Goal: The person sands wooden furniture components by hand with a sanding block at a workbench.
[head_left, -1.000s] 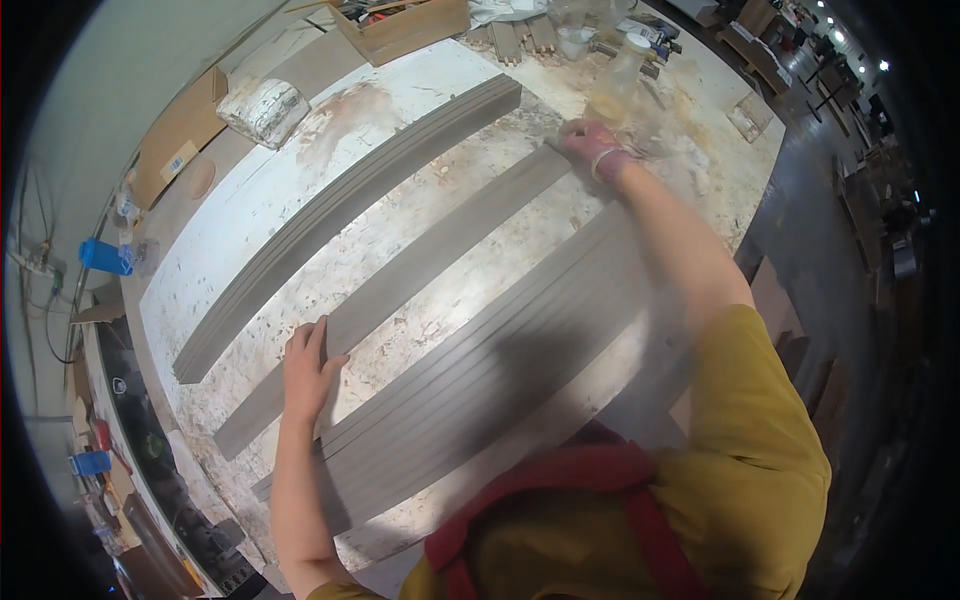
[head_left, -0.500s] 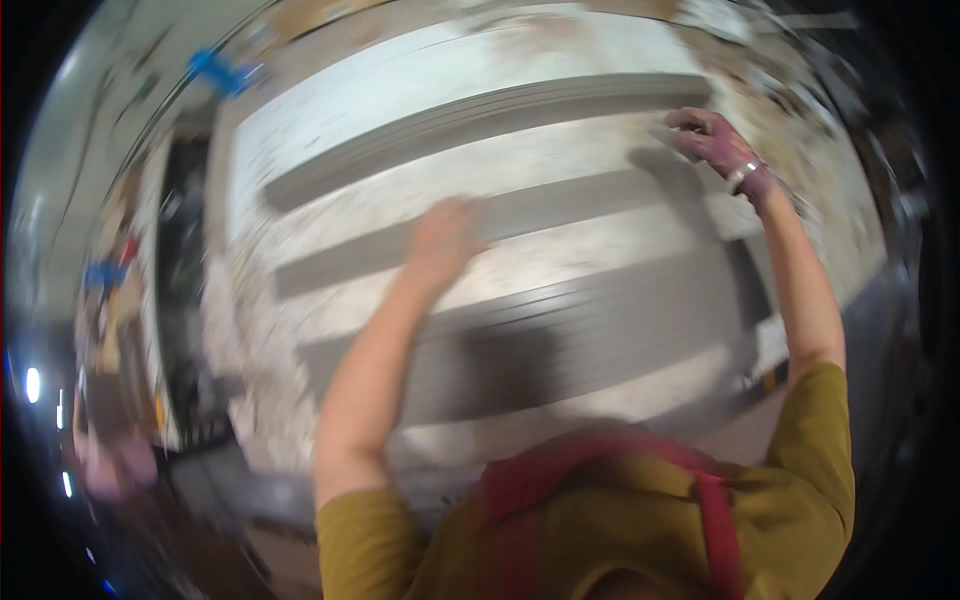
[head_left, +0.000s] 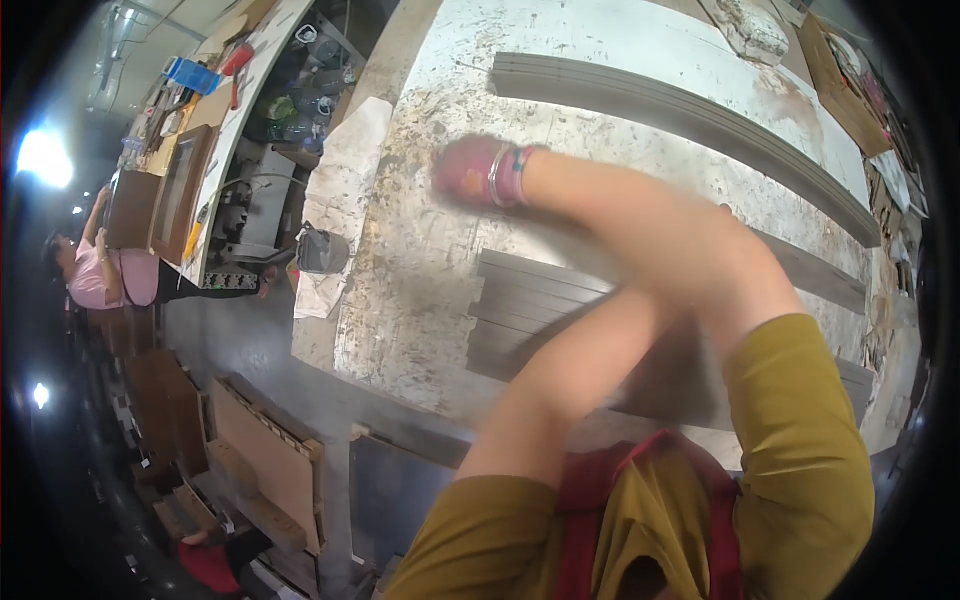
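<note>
right hand out by the table's left edge, panel lying flat
my right hand (head_left: 480,170) rests on bare table (head_left: 400,300), too blurred to tell its grip; the ribbed panel (head_left: 520,305) lies at the near edge, not lifted; my left hand is hidden under the crossed arm; far strip (head_left: 680,100) untouched.

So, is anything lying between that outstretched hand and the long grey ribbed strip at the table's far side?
Nothing visible: only bare, stained white tabletop separates the right hand from the long grey ribbed strip.
</note>
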### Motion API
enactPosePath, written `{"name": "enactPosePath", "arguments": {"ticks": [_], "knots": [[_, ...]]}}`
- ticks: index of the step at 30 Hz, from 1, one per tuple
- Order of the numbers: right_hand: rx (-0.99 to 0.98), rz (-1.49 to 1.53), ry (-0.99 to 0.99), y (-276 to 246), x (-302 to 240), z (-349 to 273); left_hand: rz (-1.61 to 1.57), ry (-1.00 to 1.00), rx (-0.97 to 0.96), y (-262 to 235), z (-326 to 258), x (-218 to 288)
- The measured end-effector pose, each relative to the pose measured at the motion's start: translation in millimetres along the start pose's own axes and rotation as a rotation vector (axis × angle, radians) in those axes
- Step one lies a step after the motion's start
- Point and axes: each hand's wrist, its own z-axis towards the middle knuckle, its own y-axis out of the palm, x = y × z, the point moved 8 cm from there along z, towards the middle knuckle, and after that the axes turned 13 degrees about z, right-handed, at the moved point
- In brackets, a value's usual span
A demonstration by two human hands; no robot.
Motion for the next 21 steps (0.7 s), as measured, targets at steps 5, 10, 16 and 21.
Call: {"name": "enactPosePath", "arguments": {"ticks": [5,10,16,21], "knots": [[0.437,0.253,0.289,-76,65,-63,-0.016,-0.038,0.060,29,25,-7],[0.802,0.427,0.211,-70,120,-263,0.009,0.002,-0.066,47,37,-14],[1.100,0.731,0.600,-37,161,-515,-0.440,0.151,-0.433,4,41,7],[1.154,1.041,0.692,9,170,-615,-0.674,0.103,-0.923,1,18,48]]}}
